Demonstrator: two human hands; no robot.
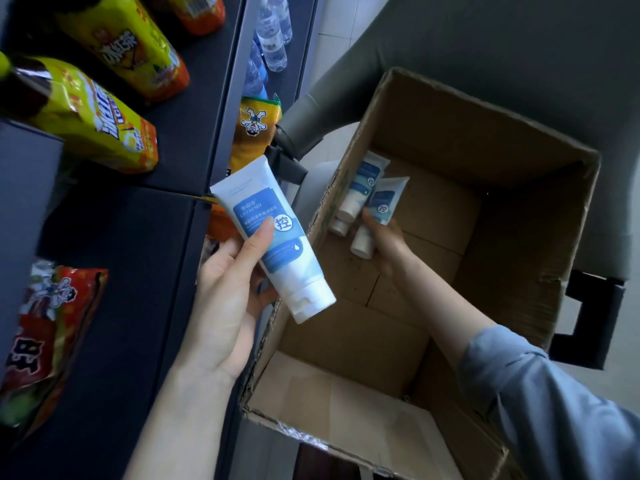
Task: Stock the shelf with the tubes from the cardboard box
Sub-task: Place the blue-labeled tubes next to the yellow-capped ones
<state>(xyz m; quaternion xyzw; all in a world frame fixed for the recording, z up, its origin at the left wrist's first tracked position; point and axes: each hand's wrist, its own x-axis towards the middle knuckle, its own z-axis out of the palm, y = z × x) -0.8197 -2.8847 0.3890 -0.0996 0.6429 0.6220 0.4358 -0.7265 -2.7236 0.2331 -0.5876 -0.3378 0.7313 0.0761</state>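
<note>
My left hand (228, 292) grips a white and blue tube (273, 237) beside the dark shelf (138, 237), its cap pointing down toward me. Inside the open cardboard box (502, 161), my right hand (388, 244) grips a second tube (379, 209) near the box's far left wall. Another tube (363, 183) leans against that wall, and a further white cap (338, 226) shows below it.
Yellow iced tea bottles (93, 109) lie on the upper shelf. A red snack bag (41, 327) sits on the lower shelf, a yellow snack bag (252, 133) and water bottles (273, 39) farther along. A grey chair (485, 39) holds the box.
</note>
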